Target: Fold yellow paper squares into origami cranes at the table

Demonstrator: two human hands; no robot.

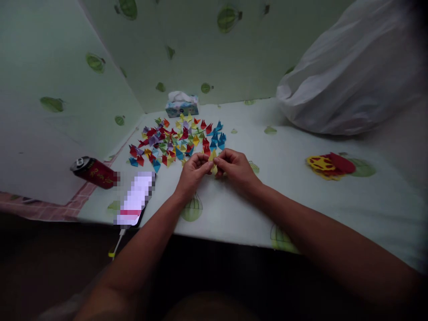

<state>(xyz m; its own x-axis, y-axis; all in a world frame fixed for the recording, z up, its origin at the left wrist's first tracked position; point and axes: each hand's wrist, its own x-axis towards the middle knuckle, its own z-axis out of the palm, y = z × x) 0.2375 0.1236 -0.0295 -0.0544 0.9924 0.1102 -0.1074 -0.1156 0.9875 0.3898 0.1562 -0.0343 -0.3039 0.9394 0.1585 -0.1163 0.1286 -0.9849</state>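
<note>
Between my two hands, over the table's front half, is a small yellow folded paper (213, 156), most likely an origami piece like those behind it. My left hand (195, 171) pinches its left side with thumb and fingers. On its right side my right hand (234, 166) grips it the same way, thumb and forefinger close to the left thumb. The fingers cover much of the paper's lower part. Just beyond my hands spreads a heap of folded paper cranes (170, 141) in red, blue, yellow, green, purple and orange.
A tissue box (182, 107) stands against the back wall. To the left are a tilted-looking red and black can (96, 171) and a lit phone (137, 198) with a cable. At right lie red and yellow flat pieces (331, 165), below a big white plastic bag (344, 80).
</note>
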